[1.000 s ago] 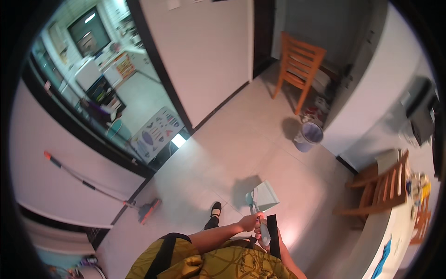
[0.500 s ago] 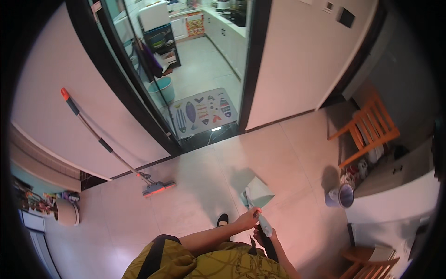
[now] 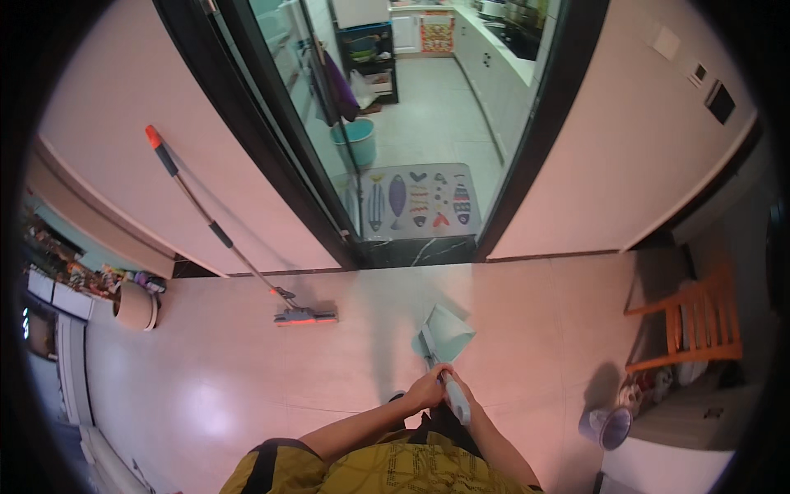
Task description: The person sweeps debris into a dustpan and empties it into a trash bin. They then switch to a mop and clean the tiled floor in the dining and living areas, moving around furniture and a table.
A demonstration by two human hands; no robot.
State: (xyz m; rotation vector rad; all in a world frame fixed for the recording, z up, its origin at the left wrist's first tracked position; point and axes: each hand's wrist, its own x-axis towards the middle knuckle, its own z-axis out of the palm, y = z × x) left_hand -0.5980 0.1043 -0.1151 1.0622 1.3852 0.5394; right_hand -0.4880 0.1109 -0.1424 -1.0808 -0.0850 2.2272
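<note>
A pale green dustpan (image 3: pixel 452 332) with a long handle hangs or rests in front of me, its pan over the tiled floor. My left hand (image 3: pixel 425 389) is closed around the handle from the left. Beside it, my right hand (image 3: pixel 462 390) is closed on the handle from the right, its fingers partly hidden. The thick light-grey grip end of the handle points back toward me, between my forearms. Whether the pan touches the floor I cannot tell.
A grey and orange mop (image 3: pixel 306 316) leans on the left wall. Ahead, a doorway leads to a kitchen with a fish-patterned mat (image 3: pixel 420 200) and a teal bucket (image 3: pixel 356 142). To the right are a wooden chair (image 3: pixel 687 319) and a waste bin (image 3: pixel 607 428). A planter (image 3: pixel 137 307) stands left.
My view has turned left toward the doorway, so the kitchen sits farther right. My right hand has come up the handle beside my left; the dustpan stays in my grip.
</note>
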